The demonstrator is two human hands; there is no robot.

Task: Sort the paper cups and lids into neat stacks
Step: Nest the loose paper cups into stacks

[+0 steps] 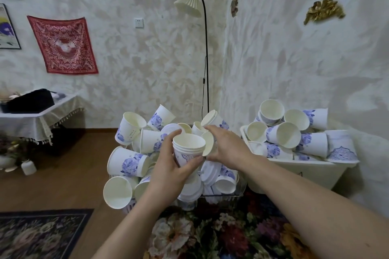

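Observation:
My left hand (168, 166) grips a short nested stack of white paper cups (188, 147) with blue print, mouths up, above a heap of loose cups. Right beside it my right hand (226, 145) holds a single cup (208, 143), tilted with its mouth facing the stack. Below both hands a clear bin (240, 192) overflows with cups lying at all angles (126, 162) and white lids (210, 172) piled near its front.
A white bin (315, 171) at the right holds several more blue-flowered cups. A black floor lamp (206, 59) stands behind the heap in the corner. A flowered cloth (221, 235) covers the surface in front; a cloth-covered side table (42, 113) stands at the left.

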